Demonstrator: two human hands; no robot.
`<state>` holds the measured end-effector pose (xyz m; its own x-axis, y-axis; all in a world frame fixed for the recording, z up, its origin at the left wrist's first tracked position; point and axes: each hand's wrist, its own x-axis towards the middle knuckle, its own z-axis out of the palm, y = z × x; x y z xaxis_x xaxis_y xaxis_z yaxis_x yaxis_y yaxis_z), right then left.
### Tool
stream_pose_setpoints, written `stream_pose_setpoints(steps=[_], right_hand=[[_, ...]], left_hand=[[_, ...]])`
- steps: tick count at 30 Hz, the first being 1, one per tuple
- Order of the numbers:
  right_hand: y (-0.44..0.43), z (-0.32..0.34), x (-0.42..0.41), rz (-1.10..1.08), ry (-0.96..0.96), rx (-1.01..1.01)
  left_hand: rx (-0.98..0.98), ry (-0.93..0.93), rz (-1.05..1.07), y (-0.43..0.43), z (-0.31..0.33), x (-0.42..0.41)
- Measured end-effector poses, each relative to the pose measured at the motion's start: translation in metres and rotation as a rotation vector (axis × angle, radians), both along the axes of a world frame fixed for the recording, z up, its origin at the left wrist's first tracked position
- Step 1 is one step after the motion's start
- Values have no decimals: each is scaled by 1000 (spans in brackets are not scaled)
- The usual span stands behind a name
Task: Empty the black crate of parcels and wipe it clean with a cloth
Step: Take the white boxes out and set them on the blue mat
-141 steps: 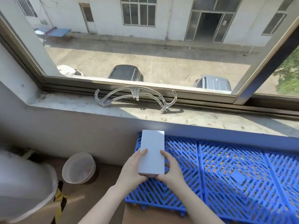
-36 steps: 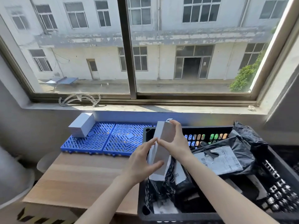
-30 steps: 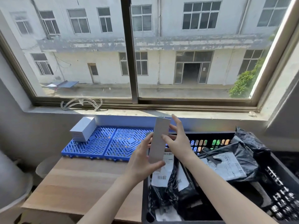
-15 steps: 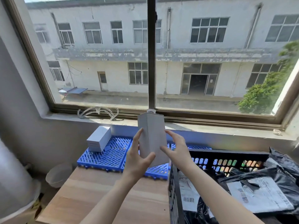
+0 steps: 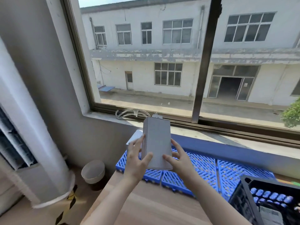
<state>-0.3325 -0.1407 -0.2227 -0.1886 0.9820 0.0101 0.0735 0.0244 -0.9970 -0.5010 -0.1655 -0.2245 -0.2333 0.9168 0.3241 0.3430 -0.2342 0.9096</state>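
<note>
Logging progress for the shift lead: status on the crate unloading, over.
Left grip and right grip hold white box upright over blue mat. Second box on mat behind. Black crate holds parcels.

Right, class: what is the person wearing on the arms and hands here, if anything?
Nothing that shows. The left hand and right hand are bare: no gloves, rings or watch. The left forearm and right forearm are bare too, no sleeve down to the picture's lower edge.

White box [image 5: 158,143] upright in mid-air, black crate [image 5: 243,202] lower right, parcels [image 5: 269,215] inside
</note>
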Motion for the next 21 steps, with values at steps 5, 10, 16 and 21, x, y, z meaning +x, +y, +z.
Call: stream_pose_setpoints(steps=[5,10,16,21], right_hand=[[38,-15,-30,-23,16,-35],[89,-27,-52,-10,-51,-4],[139,-48,-78,6,-102,-63],[161,-76,-93,34,-144,-173]], left_hand=[[-25,18,9,31,-9,-30],[-102,65,16,73,-19,-52],[-248,161,-45,119,-32,-80],[-347,237,-61,146,-56,-100]])
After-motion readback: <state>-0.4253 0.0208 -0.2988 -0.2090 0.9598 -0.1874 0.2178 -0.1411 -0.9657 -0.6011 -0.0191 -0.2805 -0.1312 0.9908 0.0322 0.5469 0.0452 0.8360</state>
